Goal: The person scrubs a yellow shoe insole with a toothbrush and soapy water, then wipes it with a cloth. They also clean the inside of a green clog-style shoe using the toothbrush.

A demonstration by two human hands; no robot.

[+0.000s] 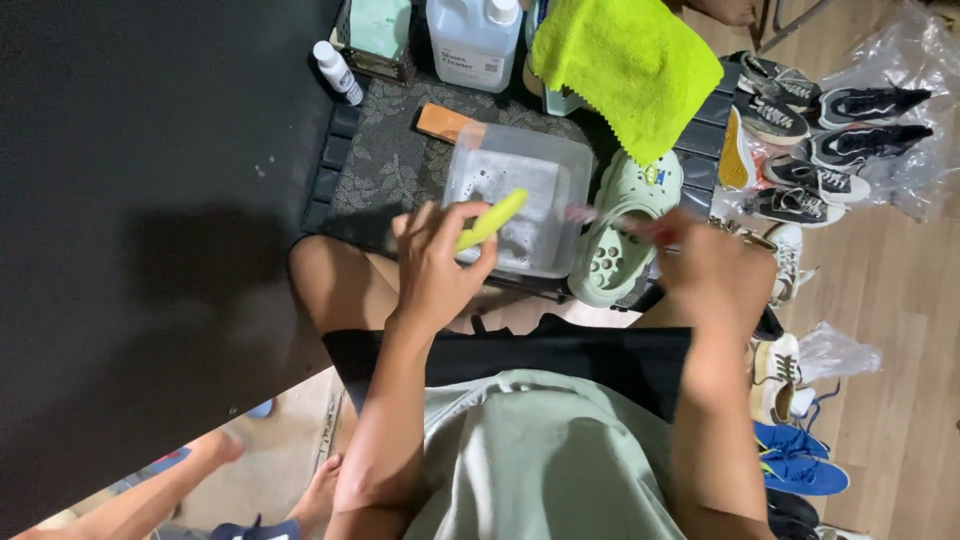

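Observation:
My left hand [435, 262] grips a yellow-green brush handle [492, 218] over a clear plastic tub [520, 195] of cloudy water. My right hand [705, 268] holds a small brush with a reddish handle [645, 228]; its bristled end [580, 212] points left, just above a pale green clog [620, 235]. The clog lies to the right of the tub, on a dark patterned mat [385, 165] on a low black table.
A yellow-green cloth [630, 65] hangs over the table's far side, beside a white cleaner jug [472, 40] and a small white bottle [337, 70]. Several sneakers [800, 160] lie on the wood floor at right. A black surface [150, 200] fills the left. Another person's feet [320, 495] show at bottom left.

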